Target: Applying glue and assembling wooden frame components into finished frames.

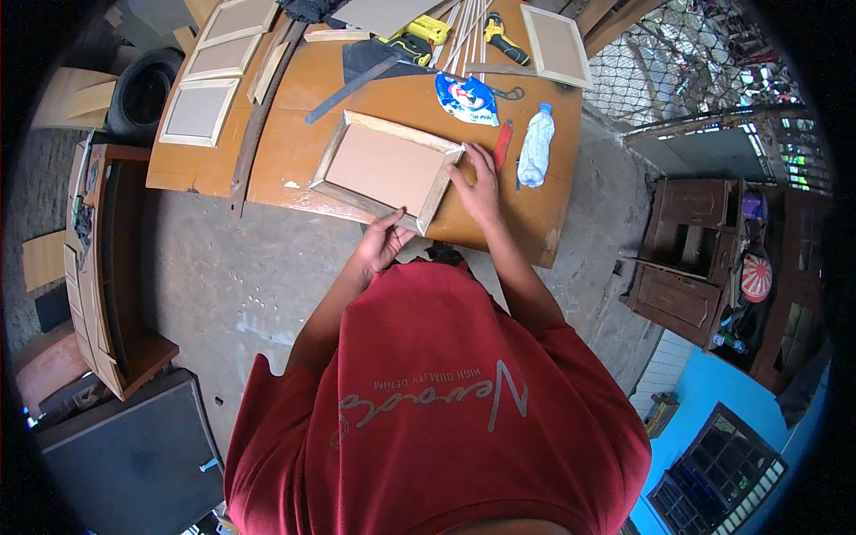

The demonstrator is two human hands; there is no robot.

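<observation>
A wooden picture frame (345, 191) with a plain tan backing lies near the front edge of the orange-brown table, turned at an angle. My left hand (385, 239) grips its near edge, thumb on top and fingers curled beneath. At the frame's right end, my right hand (477, 183) rests with its fingers spread over the corner and side. Just right of that hand lie a red flat tool (504, 143), perhaps a cutter, and a crumpled clear plastic bottle (536, 147) with a blue cap.
Several similar frames (201, 111) lie at the table's left, beside a long dark bar (259, 125). Farther back are a yellow power tool (419, 37), another yellow-black tool (506, 40), thin white strips (464, 36) and a blue-white plastic piece (468, 98). A wooden cabinet (682, 241) stands right.
</observation>
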